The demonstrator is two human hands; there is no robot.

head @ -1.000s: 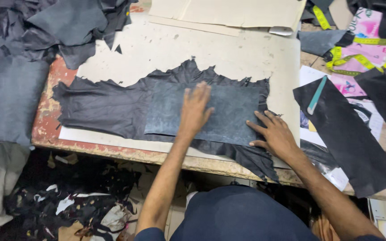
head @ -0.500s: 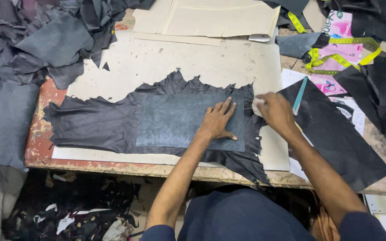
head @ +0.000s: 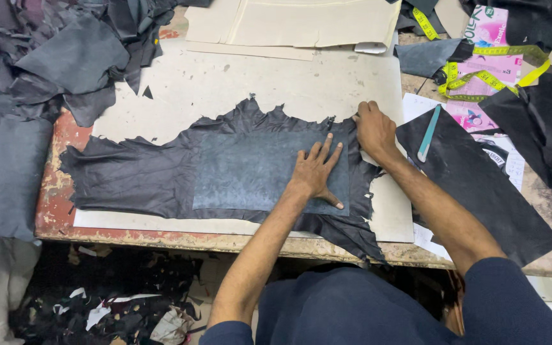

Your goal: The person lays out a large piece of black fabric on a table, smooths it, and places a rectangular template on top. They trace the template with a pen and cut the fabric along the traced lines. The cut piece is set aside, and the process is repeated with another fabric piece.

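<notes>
While your left hand (head: 314, 171) lies flat with fingers spread, it presses a grey rectangular template (head: 250, 172) onto the black leather hide (head: 135, 176), gripping nothing. That hide lies spread across the pale cardboard sheet (head: 276, 83) at the middle of the surface (head: 51, 191), its ragged edge pointing toward 12 o'clock. Your right hand (head: 374, 130) sits at about 2 o'clock from the left one, fingers curled at the template's upper right corner (whether they pinch a tool or only the edge, you cannot tell from here). At 3 o'clock of that hand, a light blue stick (head: 429, 133) rests on a dark leather piece (head: 480, 185). A yellow measuring tape (head: 487, 80) lies at 1 o'clock, and heaped leather scraps (head: 52, 64) crowd 10 o'clock.
</notes>
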